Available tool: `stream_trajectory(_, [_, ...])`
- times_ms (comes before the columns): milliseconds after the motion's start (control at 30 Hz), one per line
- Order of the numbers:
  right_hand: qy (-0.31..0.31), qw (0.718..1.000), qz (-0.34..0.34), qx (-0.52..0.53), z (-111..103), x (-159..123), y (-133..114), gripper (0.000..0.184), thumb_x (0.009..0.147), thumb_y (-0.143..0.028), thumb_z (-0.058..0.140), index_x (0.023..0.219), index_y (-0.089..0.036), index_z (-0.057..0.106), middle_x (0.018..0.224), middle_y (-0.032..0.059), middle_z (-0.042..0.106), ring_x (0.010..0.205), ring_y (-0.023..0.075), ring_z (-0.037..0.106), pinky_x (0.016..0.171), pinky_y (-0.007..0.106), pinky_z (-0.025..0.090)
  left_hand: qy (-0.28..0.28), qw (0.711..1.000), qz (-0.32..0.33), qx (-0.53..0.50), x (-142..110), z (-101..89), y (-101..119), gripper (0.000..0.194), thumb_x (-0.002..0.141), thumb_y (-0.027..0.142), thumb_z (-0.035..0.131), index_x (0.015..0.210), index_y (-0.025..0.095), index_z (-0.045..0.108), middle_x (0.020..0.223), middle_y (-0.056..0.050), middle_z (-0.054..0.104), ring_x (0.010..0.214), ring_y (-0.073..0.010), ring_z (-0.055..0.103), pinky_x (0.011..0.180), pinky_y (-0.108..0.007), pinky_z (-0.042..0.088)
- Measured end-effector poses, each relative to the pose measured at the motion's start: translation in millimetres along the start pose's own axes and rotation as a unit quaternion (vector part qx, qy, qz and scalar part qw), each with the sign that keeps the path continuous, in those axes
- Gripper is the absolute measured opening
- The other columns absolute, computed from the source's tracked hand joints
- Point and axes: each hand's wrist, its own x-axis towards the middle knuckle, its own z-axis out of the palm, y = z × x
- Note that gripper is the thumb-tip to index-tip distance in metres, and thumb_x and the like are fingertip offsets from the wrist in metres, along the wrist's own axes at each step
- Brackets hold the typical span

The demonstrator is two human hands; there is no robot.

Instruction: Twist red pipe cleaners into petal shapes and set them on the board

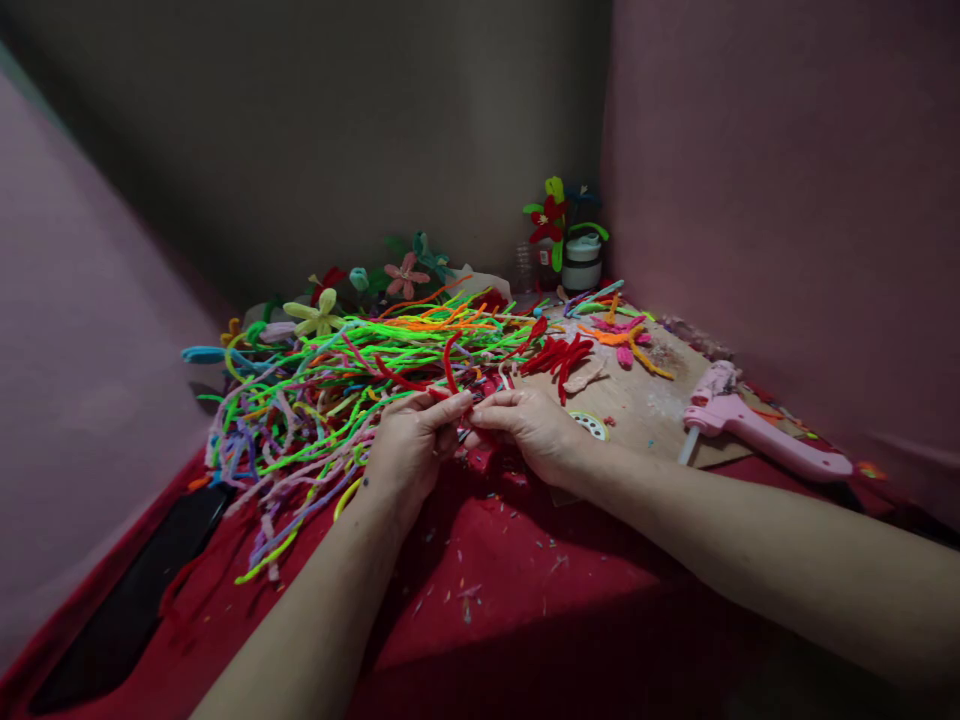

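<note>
Both of my hands meet over the red cloth (517,580) in front of a big heap of coloured pipe cleaners (330,390). My left hand (412,440) has its fingers closed in a pinch on a red pipe cleaner (448,365) that curves up out of the heap. My right hand (536,430) is closed too, its fingertips pinched on the same red piece right beside the left fingers. A bunch of short red pipe cleaner pieces (559,355) lies just beyond my right hand.
A pink glue gun (757,430) rests on a brown board (652,400) at the right. Finished pipe-cleaner flowers (405,272) stand at the back, and a flower (551,215) stands in a small jar in the corner. A dark flat object (142,590) lies at the left. Walls close in on both sides.
</note>
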Motion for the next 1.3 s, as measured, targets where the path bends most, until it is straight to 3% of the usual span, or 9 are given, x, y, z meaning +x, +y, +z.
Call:
stream_trajectory(167, [0.026, 0.999, 0.013, -0.017, 0, 0, -3, 0.012, 0.068, -0.012, 0.056, 0.056, -0.012, 0.059, 0.051, 0.0022, 0.062, 0.044, 0.0073, 0.05, 0.05, 0.021, 0.038, -0.014, 0.996, 0.029, 0.085, 2, -6.1, 0, 0.024, 0.061, 0.032, 0.074, 0.067, 0.012, 0.062, 0.043, 0.004, 0.049, 0.034, -0.0032, 0.038, 0.037, -0.015, 0.031])
stream_trajectory(333, [0.048, 0.998, 0.03, -0.015, -2, 0, -4, 0.012, 0.07, -0.011, 0.056, 0.058, -0.012, 0.058, 0.05, 0.0017, 0.061, 0.041, 0.0073, 0.049, 0.046, 0.02, 0.037, -0.043, 0.982, 0.064, 0.17, 0, -9.5, 5, 0.018, 0.064, 0.028, 0.071, 0.071, 0.014, 0.063, 0.055, 0.001, 0.058, 0.046, -0.0092, 0.052, 0.043, -0.019, 0.037])
stream_trajectory(400, [0.049, 0.998, 0.035, -0.011, -2, 0, -6, 0.014, 0.07, -0.01, 0.055, 0.057, -0.013, 0.057, 0.048, 0.0011, 0.06, 0.039, 0.0074, 0.048, 0.044, 0.02, 0.037, -0.039, 0.951, 0.164, 0.258, 1, -10.6, 5, 0.012, 0.068, 0.025, 0.067, 0.073, 0.015, 0.065, 0.061, 0.0, 0.06, 0.053, -0.0102, 0.054, 0.05, -0.021, 0.042])
stream_trajectory(533, [0.041, 0.998, 0.035, -0.016, -3, 0, -8, 0.016, 0.07, -0.009, 0.056, 0.054, -0.013, 0.055, 0.045, 0.0001, 0.057, 0.038, 0.0068, 0.046, 0.043, 0.02, 0.035, -0.058, 0.827, 0.406, 0.385, 6, -15.8, 6, 0.009, 0.075, 0.021, 0.06, 0.077, 0.019, 0.068, 0.083, -0.003, 0.062, 0.077, -0.0133, 0.059, 0.072, -0.024, 0.046])
stream_trajectory(633, [0.027, 0.999, 0.016, -0.028, -5, 1, -8, 0.013, 0.068, -0.007, 0.057, 0.055, -0.012, 0.056, 0.045, -0.0002, 0.057, 0.039, 0.0063, 0.046, 0.044, 0.019, 0.035, -0.137, 0.779, 0.437, 0.428, 8, -21.1, 10, 0.015, 0.076, 0.018, 0.059, 0.087, 0.021, 0.069, 0.1, -0.005, 0.063, 0.091, -0.0157, 0.06, 0.079, -0.025, 0.046])
stream_trajectory(733, [-0.004, 1.0, 0.022, -0.02, -7, 1, -7, 0.01, 0.067, -0.008, 0.057, 0.058, -0.012, 0.057, 0.047, 0.0003, 0.059, 0.04, 0.0068, 0.047, 0.045, 0.02, 0.038, -0.183, 0.783, 0.401, 0.44, 8, -24.3, 14, 0.018, 0.08, 0.021, 0.054, 0.091, 0.021, 0.068, 0.095, -0.005, 0.065, 0.086, -0.0156, 0.061, 0.075, -0.025, 0.048])
stream_trajectory(933, [-0.063, 0.996, 0.064, 0.027, -6, -2, -13, 0.009, 0.068, -0.008, 0.054, 0.06, -0.011, 0.059, 0.05, 0.0022, 0.062, 0.042, 0.0087, 0.051, 0.045, 0.021, 0.041, -0.166, 0.819, 0.346, 0.427, 6, -24.8, 17, 0.017, 0.083, 0.027, 0.05, 0.084, 0.021, 0.066, 0.084, -0.004, 0.064, 0.078, -0.0154, 0.06, 0.071, -0.025, 0.048])
stream_trajectory(1067, [-0.053, 0.994, 0.086, 0.027, -4, -4, -16, 0.012, 0.068, -0.006, 0.051, 0.06, -0.01, 0.06, 0.051, 0.0039, 0.063, 0.043, 0.0099, 0.053, 0.046, 0.022, 0.043, -0.167, 0.834, 0.33, 0.411, 6, -25.8, 15, 0.017, 0.082, 0.027, 0.05, 0.081, 0.021, 0.066, 0.084, -0.004, 0.063, 0.077, -0.0156, 0.06, 0.07, -0.025, 0.048])
stream_trajectory(1300, [-0.048, 0.993, 0.104, 0.031, -5, -3, -13, 0.012, 0.068, -0.006, 0.051, 0.06, -0.011, 0.059, 0.05, 0.0034, 0.062, 0.041, 0.0101, 0.052, 0.046, 0.022, 0.042, -0.174, 0.825, 0.331, 0.424, 6, -27.4, 14, 0.016, 0.082, 0.03, 0.052, 0.083, 0.021, 0.066, 0.088, -0.004, 0.064, 0.08, -0.0156, 0.06, 0.071, -0.023, 0.047])
